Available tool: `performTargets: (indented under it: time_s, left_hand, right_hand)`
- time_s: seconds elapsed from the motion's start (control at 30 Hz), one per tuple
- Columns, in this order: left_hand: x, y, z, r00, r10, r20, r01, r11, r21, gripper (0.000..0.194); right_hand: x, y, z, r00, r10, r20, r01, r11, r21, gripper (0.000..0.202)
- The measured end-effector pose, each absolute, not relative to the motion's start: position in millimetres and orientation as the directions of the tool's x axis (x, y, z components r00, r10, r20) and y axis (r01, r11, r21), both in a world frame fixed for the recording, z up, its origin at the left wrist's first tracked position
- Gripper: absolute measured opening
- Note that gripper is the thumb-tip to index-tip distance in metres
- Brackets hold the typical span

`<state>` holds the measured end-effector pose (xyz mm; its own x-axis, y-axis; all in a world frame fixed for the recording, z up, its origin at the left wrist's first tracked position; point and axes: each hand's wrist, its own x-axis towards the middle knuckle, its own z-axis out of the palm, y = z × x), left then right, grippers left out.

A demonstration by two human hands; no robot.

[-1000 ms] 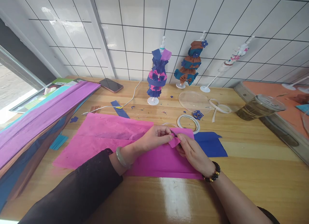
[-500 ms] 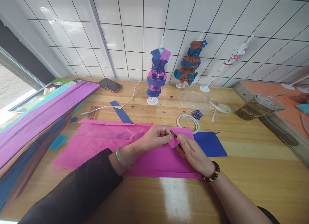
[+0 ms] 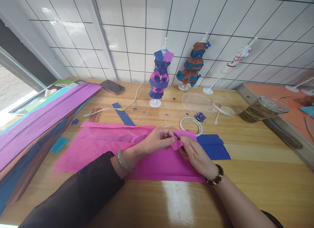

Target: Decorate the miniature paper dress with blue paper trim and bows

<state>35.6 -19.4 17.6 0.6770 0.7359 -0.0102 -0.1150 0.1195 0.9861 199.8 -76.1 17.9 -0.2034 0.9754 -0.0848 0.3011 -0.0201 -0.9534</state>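
Observation:
Between my two hands is a small pink paper piece [image 3: 177, 145]. My left hand [image 3: 159, 140] pinches its upper left side. My right hand [image 3: 193, 153] is closed on a small dark pointed tool [image 3: 176, 135], probably scissors, whose tips show at the top of the piece; its handle is hidden by my fingers. Beneath both hands lies a large pink sheet [image 3: 157, 166], with a crumpled lighter pink part [image 3: 98, 146] at the left. A blue paper [image 3: 213, 146] sticks out to the right of it.
Along the back stand a blue-and-pink paper dress form [image 3: 159, 74] and a brown-and-teal one [image 3: 193, 66]. A tape roll [image 3: 191, 126], clear disc [image 3: 196, 103] and lidded cup [image 3: 263, 109] lie at right. At left are a phone [image 3: 113, 86], white cable [image 3: 133, 100] and folded purple paper [image 3: 54, 112].
The dark tool's tips and the small pink piece have shifted very slightly. The upper edge of the blue paper at the right looks folded a little differently.

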Motion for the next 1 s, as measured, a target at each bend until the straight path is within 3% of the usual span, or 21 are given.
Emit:
performTargets:
  time_s: [1.0]
  left_hand:
    - [35.5, -19.1, 19.6, 0.643, 0.766, -0.001, -0.107, 0.09, 0.99, 0.018]
  right_hand:
    - [199.7, -77.7, 19.6, -0.211, 0.974, -0.087, 0.339, -0.011, -0.941, 0.035]
